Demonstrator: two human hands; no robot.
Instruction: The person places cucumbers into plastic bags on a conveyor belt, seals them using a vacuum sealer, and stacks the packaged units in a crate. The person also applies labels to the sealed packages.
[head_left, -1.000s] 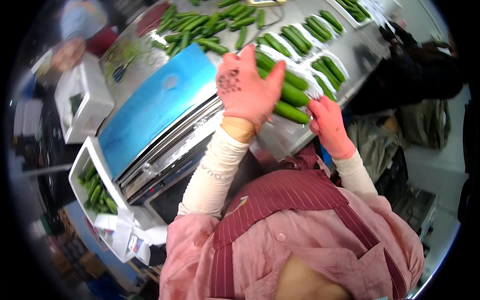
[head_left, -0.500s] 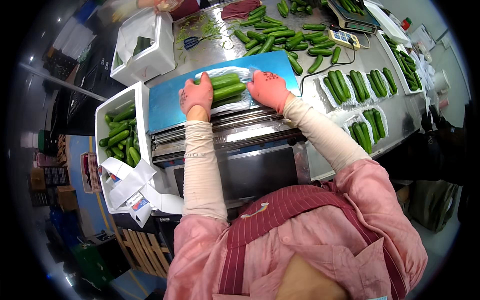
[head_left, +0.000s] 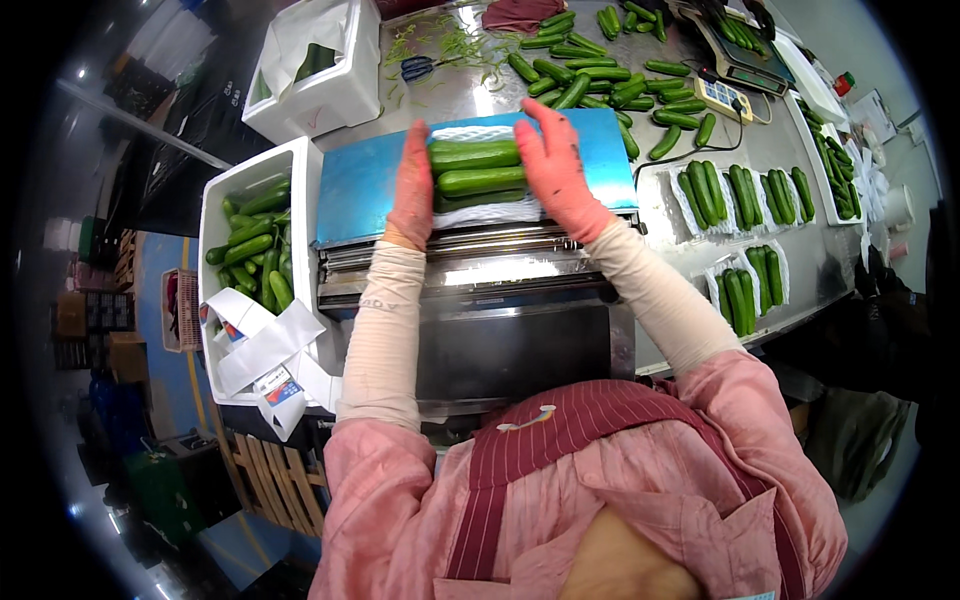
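A metal tabletop [head_left: 820, 262] stretches ahead of the person's hands and away to their right. Directly beneath the hands lies a blue plate [head_left: 365, 190], with the metal front of a machine nearer the body. Left of the left hand stands a white foam box [head_left: 309, 225] holding loose cucumbers, and a second foam box [head_left: 358, 100], lined with white, is farther ahead on that side. Well beyond the right hand, ahead and to the right, is a scale [head_left: 757, 78] bearing cucumbers; nearer lies a loose cucumber pile [head_left: 598, 74]. Right of that hand sit packs [head_left: 702, 193] of cucumbers on white netting. The left hand [head_left: 410, 187] and right hand [head_left: 556, 170], both pink-gloved, have fingers extended rather than curled, flanking the ends of a cucumber group [head_left: 480, 182] on a white net [head_left: 487, 214] over the plate. A power strip [head_left: 735, 100] lies ahead and right of the right hand; dark-handled scissors [head_left: 418, 68] lie ahead of the left.
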